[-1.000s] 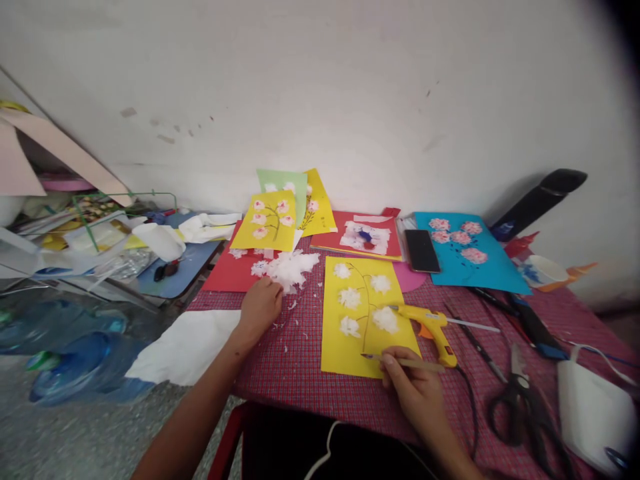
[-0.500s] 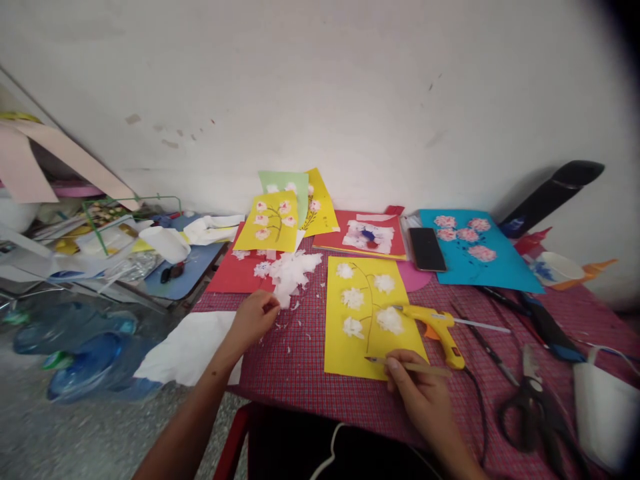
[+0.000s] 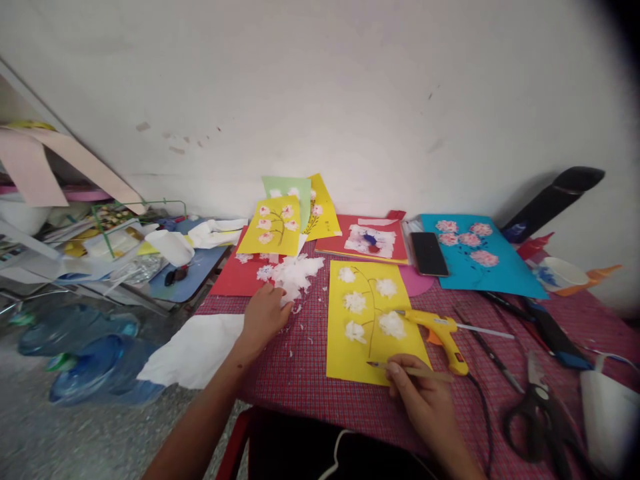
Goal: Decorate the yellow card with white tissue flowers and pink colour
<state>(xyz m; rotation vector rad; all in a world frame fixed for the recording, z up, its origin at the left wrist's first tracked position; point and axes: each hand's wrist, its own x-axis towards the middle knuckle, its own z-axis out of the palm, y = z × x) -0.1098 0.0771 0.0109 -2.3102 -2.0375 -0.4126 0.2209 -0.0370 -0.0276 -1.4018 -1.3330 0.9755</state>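
1. The right hand (image 3: 417, 387) pinches a paintbrush (image 3: 436, 375) over the near yellow sheet (image 3: 346, 357).
2. The left hand (image 3: 266, 312), loosely curled, is beside white scraps (image 3: 299, 272); any hold cannot be told.
3. A glue gun (image 3: 439, 325) overlaps the sheet's right edge.

craft workspace with glue gun (image 3: 445, 327), scissors (image 3: 540, 399)

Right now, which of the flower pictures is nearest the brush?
The yellow sheet with five white blossoms; the right hand holds the brush over its lower part. The blue picture, green picture and other yellow pictures are farther back.
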